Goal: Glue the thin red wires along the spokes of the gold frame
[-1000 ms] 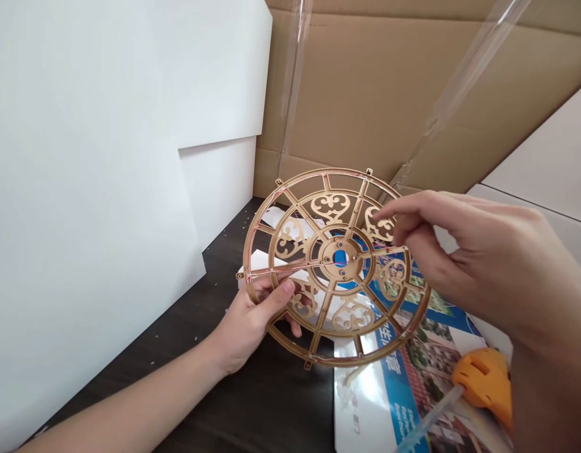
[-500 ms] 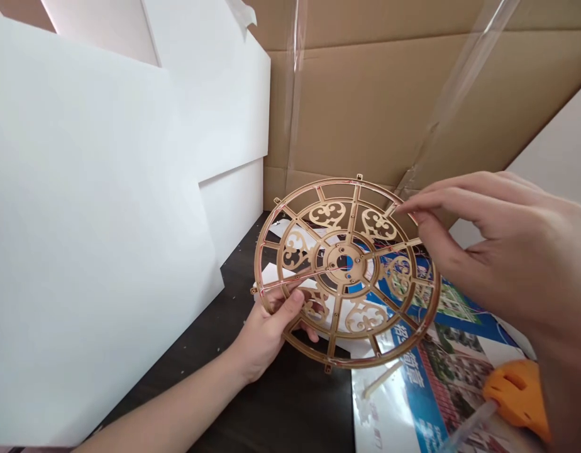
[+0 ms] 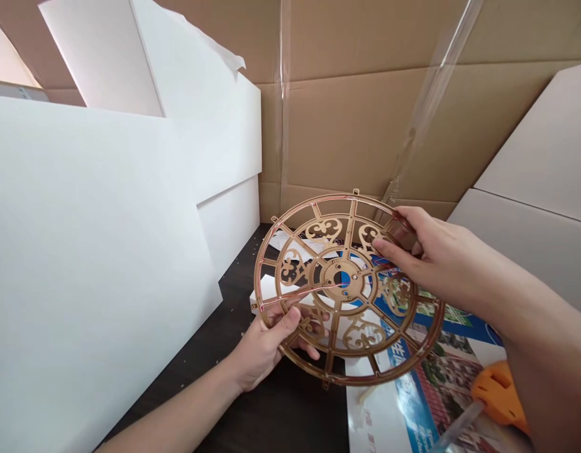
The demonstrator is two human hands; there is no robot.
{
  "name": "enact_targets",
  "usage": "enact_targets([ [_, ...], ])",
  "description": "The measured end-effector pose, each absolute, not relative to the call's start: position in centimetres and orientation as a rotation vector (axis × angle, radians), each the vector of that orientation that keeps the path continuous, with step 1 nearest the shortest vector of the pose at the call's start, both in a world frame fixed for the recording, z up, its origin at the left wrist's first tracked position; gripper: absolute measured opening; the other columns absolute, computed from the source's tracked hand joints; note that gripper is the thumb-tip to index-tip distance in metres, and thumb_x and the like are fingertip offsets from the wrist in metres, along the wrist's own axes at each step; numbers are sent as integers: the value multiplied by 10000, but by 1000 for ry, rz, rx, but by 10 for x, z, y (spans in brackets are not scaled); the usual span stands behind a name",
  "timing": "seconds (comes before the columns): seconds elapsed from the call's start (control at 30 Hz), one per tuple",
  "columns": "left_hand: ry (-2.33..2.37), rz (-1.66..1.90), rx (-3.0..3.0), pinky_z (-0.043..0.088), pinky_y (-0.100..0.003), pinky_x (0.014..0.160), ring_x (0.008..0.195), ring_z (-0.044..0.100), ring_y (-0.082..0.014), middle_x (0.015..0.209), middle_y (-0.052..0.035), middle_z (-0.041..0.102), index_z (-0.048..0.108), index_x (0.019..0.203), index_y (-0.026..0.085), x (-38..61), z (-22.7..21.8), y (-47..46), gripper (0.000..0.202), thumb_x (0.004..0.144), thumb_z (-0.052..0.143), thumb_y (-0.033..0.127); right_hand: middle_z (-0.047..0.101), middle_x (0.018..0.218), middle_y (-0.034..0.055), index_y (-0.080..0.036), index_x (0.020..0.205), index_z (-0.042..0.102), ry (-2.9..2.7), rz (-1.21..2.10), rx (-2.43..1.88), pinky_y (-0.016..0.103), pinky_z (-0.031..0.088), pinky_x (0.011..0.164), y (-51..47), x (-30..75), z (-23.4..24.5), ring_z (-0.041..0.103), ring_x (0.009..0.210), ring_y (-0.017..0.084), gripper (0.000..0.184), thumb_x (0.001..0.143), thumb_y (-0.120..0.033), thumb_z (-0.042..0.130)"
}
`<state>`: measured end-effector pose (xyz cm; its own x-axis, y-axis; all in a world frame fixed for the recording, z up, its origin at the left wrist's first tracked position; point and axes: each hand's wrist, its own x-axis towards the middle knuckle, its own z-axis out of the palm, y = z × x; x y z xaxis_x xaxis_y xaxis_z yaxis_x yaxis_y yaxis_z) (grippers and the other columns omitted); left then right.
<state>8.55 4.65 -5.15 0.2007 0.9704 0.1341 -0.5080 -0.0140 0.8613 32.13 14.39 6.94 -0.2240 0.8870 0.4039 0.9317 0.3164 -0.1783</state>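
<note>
A round golden openwork wheel point(image 3: 342, 283) with spokes and scroll ornaments is held level above the dark table point(image 3: 281, 402). My left hand point(image 3: 266, 346) grips its near left rim, thumb on top and fingers underneath. My right hand point(image 3: 427, 255) is closed on the far right part of the wheel, its fingertips pinching at a spoke near the rim. A thin red thread runs along some spokes and the rim.
White foam boards point(image 3: 97, 264) lean at the left. A brown cardboard wall point(image 3: 366, 113) with clear tape stands behind, and grey-white boards point(image 3: 540, 207) lie at the right. A printed sheet point(image 3: 413, 390) and an orange glue gun point(image 3: 500, 393) lie under the wheel, at the right.
My right hand has come down from hovering over the wheel and closed on its far right part. The view has tilted upward a little; the wheel sits slightly lower.
</note>
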Motion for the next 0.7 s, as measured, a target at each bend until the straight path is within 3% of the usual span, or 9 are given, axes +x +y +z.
enact_targets([
  [0.2, 330, 1079, 963, 648, -381, 787, 986, 767, -303, 1178, -144, 773, 687, 1362, 265, 79, -46, 35, 481, 938, 658, 490, 700, 930, 89, -196, 1409, 536, -2167, 175, -1564, 414, 539, 639, 151, 325, 64, 665, 733, 274, 666, 880, -598, 572],
  [0.33, 429, 1208, 786, 597, -381, 1001, 1112, 741, -299, 1254, -90, 760, 638, 1415, 290, 76, -48, 36, 542, 885, 743, 249, 664, 1263, 118, -175, 1398, 550, -2158, 134, -1568, 385, 546, 927, 152, 325, 63, 666, 1058, 264, 615, 902, -534, 618],
  [0.4, 476, 1249, 691, 549, -405, 1086, 1175, 714, -306, 1301, -84, 738, 574, 1474, 302, 74, -50, 39, 618, 885, 743, 223, 619, 1351, 106, -205, 1427, 519, -2094, 56, -1606, 360, 544, 937, 152, 328, 67, 655, 1082, 239, 619, 943, -589, 564],
  [0.5, 550, 1322, 561, 519, -429, 1128, 1233, 682, -297, 1339, -58, 719, 492, 1526, 350, 70, -50, 42, 664, 917, 706, 193, 641, 1319, 80, -247, 1419, 510, -2022, -6, -1724, 332, 552, 891, 151, 338, 75, 663, 1051, 214, 545, 994, -588, 498],
  [0.6, 668, 1368, 453, 539, -437, 1108, 1205, 699, -289, 1330, -52, 725, 485, 1528, 352, 70, -43, 44, 666, 927, 679, 140, 686, 1232, 93, -226, 1348, 575, -2031, 18, -1946, 365, 543, 885, 155, 354, 80, 672, 1057, 252, 444, 1005, -505, 531],
  [0.7, 766, 1445, 371, 579, -401, 1055, 1052, 767, -256, 1134, -51, 803, 573, 1466, 281, 74, -35, 47, 581, 931, 627, 64, 693, 1157, 113, -174, 1225, 646, -2099, 161, -2242, 405, 546, 887, 163, 370, 77, 674, 1030, 259, 346, 978, -416, 627],
])
